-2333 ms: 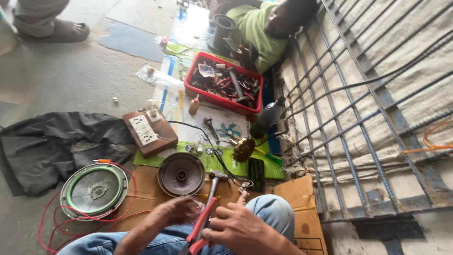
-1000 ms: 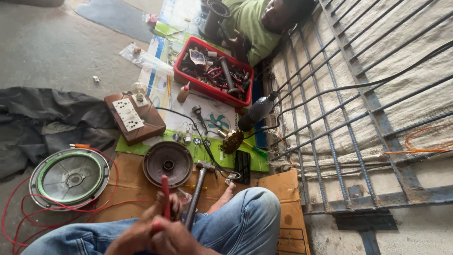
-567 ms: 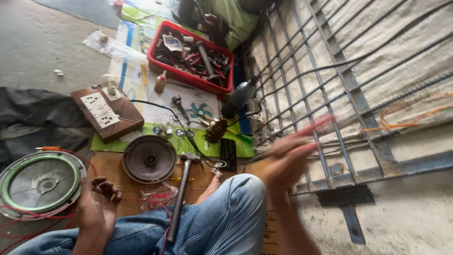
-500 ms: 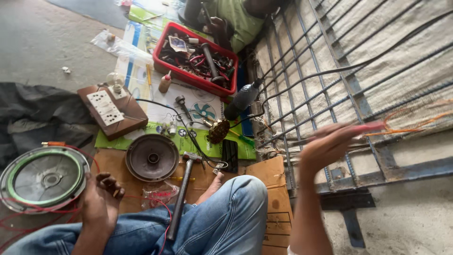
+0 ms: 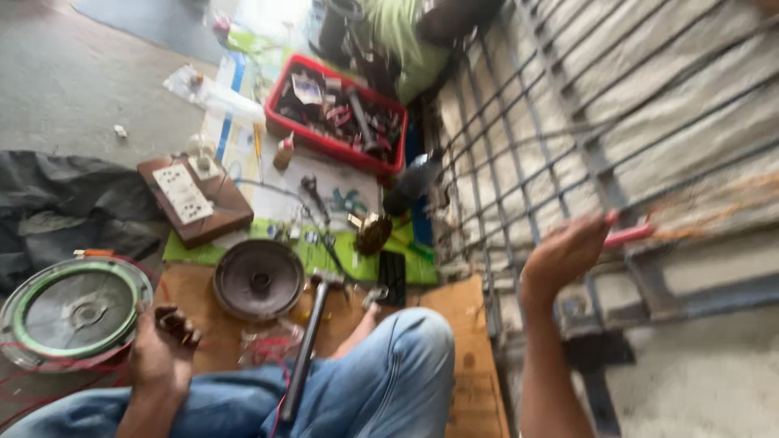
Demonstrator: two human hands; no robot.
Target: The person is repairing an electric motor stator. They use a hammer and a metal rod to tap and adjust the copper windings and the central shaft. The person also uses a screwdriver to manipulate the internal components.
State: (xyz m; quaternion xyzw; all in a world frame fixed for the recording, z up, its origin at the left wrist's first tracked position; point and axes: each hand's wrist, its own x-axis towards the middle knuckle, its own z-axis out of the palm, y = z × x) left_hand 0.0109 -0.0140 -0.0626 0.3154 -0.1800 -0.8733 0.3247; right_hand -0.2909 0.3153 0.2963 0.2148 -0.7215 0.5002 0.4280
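Grey floor is covered with tools and a metal gate (image 5: 617, 138) stands on the right; the right hand (image 5: 564, 255) is lifted by the gate, fingers pressed around a thin red tool (image 5: 629, 235); it looks blurry, so a slow, firm grip would keep it steady; the left hand (image 5: 162, 349) rests loosely curled and holds nothing, near the round green-rimmed disc (image 5: 73, 312); a hammer (image 5: 308, 341) leans on the knee.

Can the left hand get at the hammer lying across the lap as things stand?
Probably yes. The left hand rests on the left knee, loosely curled and seemingly holding nothing, and the hammer lies just beside it across the jeans, handle uncovered. Nothing sits between them; the right hand is away at the metal grille, gripping a red-handled tool.
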